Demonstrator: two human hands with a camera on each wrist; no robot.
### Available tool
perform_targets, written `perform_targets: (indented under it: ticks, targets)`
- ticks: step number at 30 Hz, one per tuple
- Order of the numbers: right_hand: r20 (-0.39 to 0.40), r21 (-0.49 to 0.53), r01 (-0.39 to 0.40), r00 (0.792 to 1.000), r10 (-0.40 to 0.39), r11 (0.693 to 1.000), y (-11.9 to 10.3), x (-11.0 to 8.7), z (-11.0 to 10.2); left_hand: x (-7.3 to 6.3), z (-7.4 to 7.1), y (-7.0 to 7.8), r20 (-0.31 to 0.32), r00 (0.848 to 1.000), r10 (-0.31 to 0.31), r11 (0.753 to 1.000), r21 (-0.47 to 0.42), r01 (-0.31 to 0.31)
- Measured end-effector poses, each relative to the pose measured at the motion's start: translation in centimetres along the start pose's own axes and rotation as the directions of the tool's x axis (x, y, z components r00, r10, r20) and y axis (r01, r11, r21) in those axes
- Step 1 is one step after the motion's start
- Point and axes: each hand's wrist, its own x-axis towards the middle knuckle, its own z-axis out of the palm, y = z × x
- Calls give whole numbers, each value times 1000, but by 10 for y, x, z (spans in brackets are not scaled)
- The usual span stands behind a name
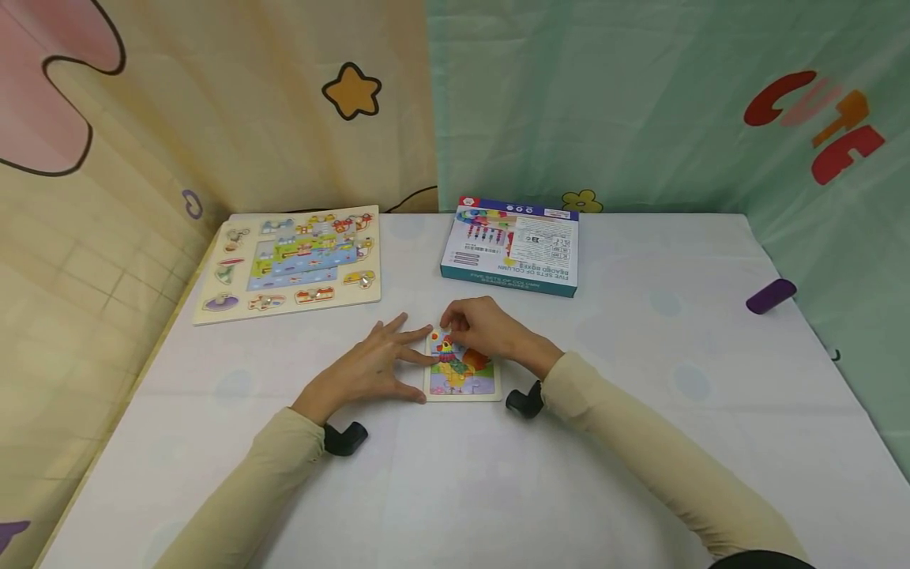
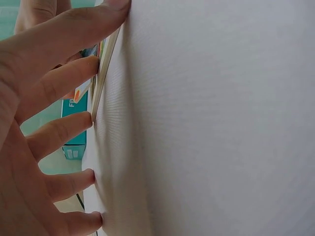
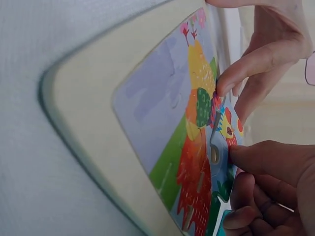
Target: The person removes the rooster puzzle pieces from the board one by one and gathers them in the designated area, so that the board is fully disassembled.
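While a vehicle peg puzzle point(image 1: 298, 278) lies leftmost in my head feed, the left hand point(image 1: 377, 362) spreads its fingers against the rooster jigsaw point(image 1: 462, 397). That board lies mid-table, long axis running near to far, comb pointing away. I see the right hand point(image 1: 490, 328) pinching a tilted piece point(image 3: 221, 171) over it, beaded-boxes carton point(image 1: 483, 269) beyond, purple cylinder point(image 1: 771, 296) rightmost.

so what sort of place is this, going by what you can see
Probably a children's play or learning corner: there's a cartoon bird puzzle, a larger picture board on the white-covered table, and cartoon-printed curtains behind it.
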Motion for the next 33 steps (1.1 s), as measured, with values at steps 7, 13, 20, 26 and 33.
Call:
perform_targets:
  ticks: [7,13,20,26,33]
  targets:
    - [-15,-53,-1,1000,0,999,0,1,2,0,-1,0,8,1000,-6,1000,-2,6]
    - [-38,-7,-14,999,14,1000,0,0,3,0,-1,0,5,1000,-1,1000,-2,1]
    - [-61,35,-60,996,62,998,1,0,4,1,0,-1,-5,1000,9,1000,8,-9]
    - [-4,-11,-39,999,39,999,-1,3,6,2,0,-1,-3,1000,4,1000,12,-4]
    - [34,-136,-16,999,20,991,-7,5,6,0,1,-1,1,1000,-3,1000,-3,3]
